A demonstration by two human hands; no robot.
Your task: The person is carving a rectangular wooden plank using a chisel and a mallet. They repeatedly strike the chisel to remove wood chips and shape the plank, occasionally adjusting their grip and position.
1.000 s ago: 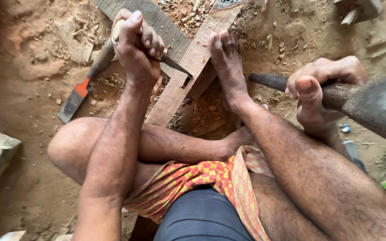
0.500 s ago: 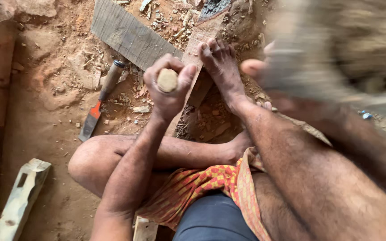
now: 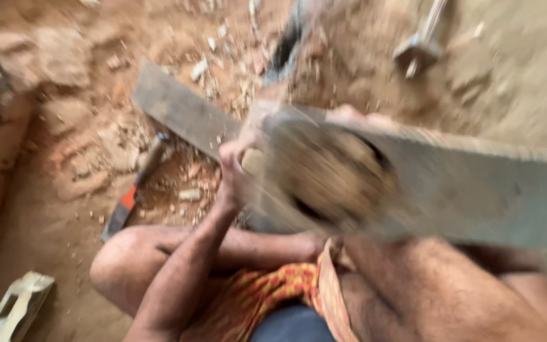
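Observation:
I sit on a dirt floor with bare legs and an orange patterned cloth (image 3: 267, 291) over my lap. My left hand (image 3: 234, 166) is closed around the pale wooden handle of a chisel, held upright over the wood in front of me. A heavy grey striking tool (image 3: 451, 183) sweeps across the middle of the view, strongly blurred, right beside the left hand. My right hand (image 3: 349, 116) holds that tool; only a blurred bit of fingers shows at its upper edge. The workpiece under the chisel is hidden by the tool.
A flat grey plank (image 3: 178, 111) lies on the ground beyond my left hand. A red-handled tool (image 3: 128, 204) lies by my left knee. A metal hammer-like tool (image 3: 418, 49) rests at the top right, a pale block (image 3: 14, 307) at the bottom left. Wood chips litter the dirt.
My right hand has swung the heavy grey tool from the right side across toward the chisel. The left hand has kept its grip on the chisel. The view has shifted and blurred.

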